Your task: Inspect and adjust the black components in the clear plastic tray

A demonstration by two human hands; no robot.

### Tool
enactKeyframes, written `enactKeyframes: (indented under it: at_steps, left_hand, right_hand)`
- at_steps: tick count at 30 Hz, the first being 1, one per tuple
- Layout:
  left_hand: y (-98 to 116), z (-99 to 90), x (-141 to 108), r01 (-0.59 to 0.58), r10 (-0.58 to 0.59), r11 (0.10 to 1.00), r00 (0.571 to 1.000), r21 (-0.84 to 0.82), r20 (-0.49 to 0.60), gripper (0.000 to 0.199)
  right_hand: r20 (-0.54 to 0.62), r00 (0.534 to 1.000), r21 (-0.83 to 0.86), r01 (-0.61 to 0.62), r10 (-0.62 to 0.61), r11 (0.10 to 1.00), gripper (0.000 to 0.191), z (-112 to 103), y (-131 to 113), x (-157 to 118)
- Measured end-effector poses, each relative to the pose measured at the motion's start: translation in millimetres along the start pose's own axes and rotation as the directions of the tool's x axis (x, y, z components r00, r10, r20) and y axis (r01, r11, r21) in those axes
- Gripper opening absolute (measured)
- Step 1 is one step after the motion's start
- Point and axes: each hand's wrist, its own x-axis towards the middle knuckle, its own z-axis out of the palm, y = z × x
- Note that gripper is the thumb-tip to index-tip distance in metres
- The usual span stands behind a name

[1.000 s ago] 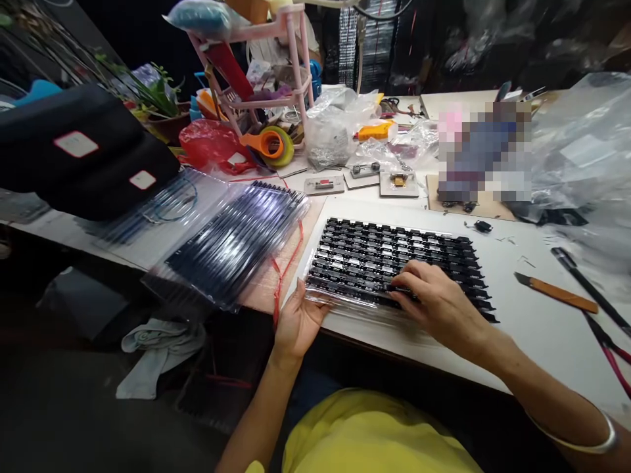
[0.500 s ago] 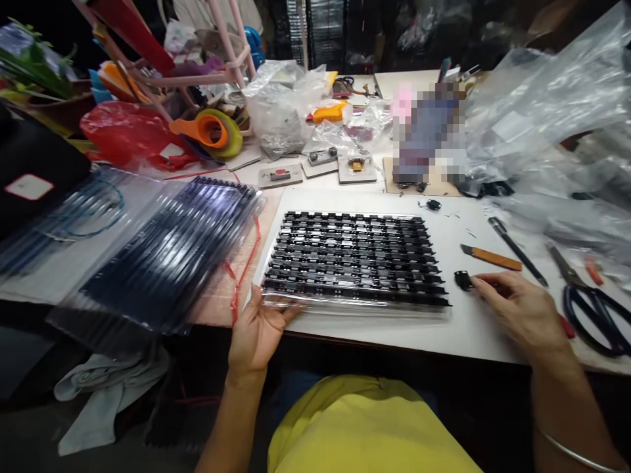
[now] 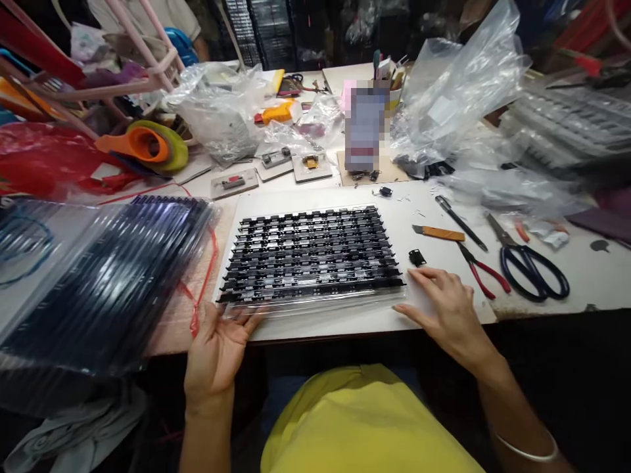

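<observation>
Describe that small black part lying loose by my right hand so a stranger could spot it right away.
On the white board, look just right of the clear tray of black parts. The small black part lies alone above the right hand, the only loose piece there.

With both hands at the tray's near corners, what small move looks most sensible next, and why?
Probably close both hands on the tray and lift it level: the left hand cups its near left corner, the right hand lies flat at the right corner, and the loose black part sits clear.
</observation>
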Motion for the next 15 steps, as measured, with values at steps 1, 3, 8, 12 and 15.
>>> enactKeyframes:
  at_steps: [1,3,8,12,15]
  left_hand:
    - [0,1.0,0,0.002,-0.002,1.0,1.0,-0.001,0.0,0.044]
    - [0,4.0,1,0.006,-0.006,1.0,1.0,-0.007,0.001,0.047]
    - [2,16.0,-3,-0.023,0.023,1.0,0.998,0.0,-0.064,0.045]
    - [5,25.4,-7,-0.075,0.076,0.997,0.995,0.016,-0.059,0.041]
    - [7,29.8,-9,-0.078,0.079,0.997,0.997,0.022,-0.026,0.04]
  right_hand:
    - [0.004,1.0,-0.065,0.021,-0.021,0.998,0.054,4,-1,-1]
    - [-0.01,0.999,-0.128,0.033,-0.035,0.991,0.057,11,-4,0]
    - [-0.074,0.996,-0.132,0.045,-0.055,0.99,0.057,19,-11,4]
    - [-0.074,0.995,-0.136,0.057,-0.068,0.989,0.058,19,-11,4]
    - [-0.074,0.995,-0.15,0.048,-0.06,0.988,0.061,20,-13,3]
